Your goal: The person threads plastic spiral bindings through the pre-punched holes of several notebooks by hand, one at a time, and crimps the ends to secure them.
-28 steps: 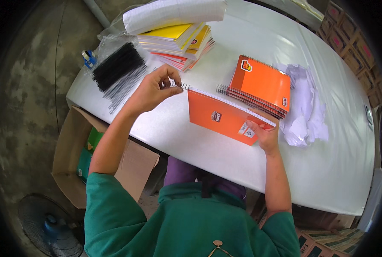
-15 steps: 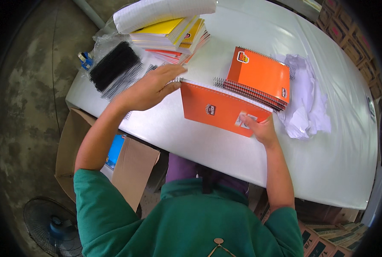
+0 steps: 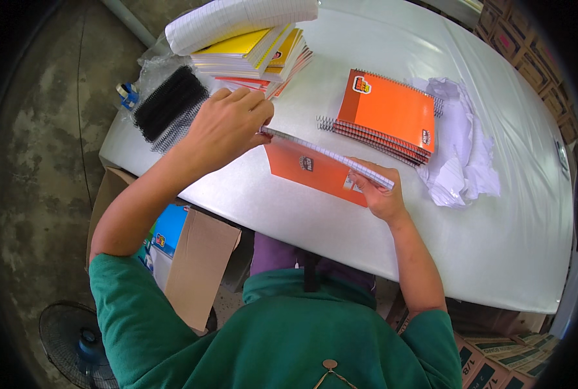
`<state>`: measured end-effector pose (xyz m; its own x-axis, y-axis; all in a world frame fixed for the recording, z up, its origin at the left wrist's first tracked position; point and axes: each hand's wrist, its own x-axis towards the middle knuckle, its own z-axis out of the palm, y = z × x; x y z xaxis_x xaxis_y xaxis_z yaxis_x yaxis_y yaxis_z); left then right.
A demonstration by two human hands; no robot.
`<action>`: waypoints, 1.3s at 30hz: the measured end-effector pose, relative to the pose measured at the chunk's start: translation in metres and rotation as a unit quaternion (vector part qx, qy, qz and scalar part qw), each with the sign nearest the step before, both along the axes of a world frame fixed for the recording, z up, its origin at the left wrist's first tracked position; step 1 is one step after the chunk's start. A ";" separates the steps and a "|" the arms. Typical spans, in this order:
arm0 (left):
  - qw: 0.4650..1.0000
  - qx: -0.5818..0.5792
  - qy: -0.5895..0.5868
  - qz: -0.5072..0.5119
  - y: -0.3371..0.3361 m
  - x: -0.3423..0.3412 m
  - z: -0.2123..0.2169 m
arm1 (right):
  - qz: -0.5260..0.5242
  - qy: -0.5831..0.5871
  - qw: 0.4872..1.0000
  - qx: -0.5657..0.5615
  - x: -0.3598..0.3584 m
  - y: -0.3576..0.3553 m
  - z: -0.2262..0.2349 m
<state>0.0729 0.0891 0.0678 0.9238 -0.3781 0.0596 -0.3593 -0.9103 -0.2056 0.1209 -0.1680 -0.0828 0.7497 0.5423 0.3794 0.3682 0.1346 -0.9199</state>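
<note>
An orange-covered notebook [image 3: 324, 173] stands tilted on its edge above the table, its white page edges facing up. My right hand [image 3: 383, 194] grips its right end, thumb on the cover and fingers behind. At the opposite end, my left hand [image 3: 230, 123] is closed with bent fingers, its thumb by the notebook's upper left corner. Whatever is between those fingers is hidden. Just beyond lies a stack of orange spiral notebooks [image 3: 392, 107], with wire coils sticking out at the sides.
Black binding coils [image 3: 171, 102] lie at the left by a blue tape dispenser [image 3: 128, 97]. Behind them, yellow-covered notebooks [image 3: 237, 48] are piled under a white paper roll [image 3: 243, 23]. Crumpled white paper [image 3: 460, 149] lies right. An open carton [image 3: 201, 266] and fan [image 3: 81, 343] stand below the table's left side.
The notebook has tipped so more of its page edges show, and moved slightly left. My left hand's fingers, stretched out before, are now curled at its corner. My right hand has moved slightly left.
</note>
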 end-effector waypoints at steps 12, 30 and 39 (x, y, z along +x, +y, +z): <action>0.979 -0.080 0.179 0.055 0.007 0.002 0.006 | -0.002 -0.035 0.999 -0.019 -0.003 0.004 -0.005; 0.917 -0.167 -0.361 0.023 0.025 -0.036 -0.177 | -0.010 -0.172 0.985 0.013 -0.028 0.021 -0.001; 0.938 -0.235 -0.254 0.013 0.021 -0.061 -0.211 | 0.024 -0.215 0.976 0.032 -0.033 0.023 -0.001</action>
<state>0.0123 0.1104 -0.1429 0.7399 -0.1777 0.6488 -0.2998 -0.9505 0.0815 0.0878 -0.1453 -0.0839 0.4888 0.5382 0.6866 0.7096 0.2125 -0.6718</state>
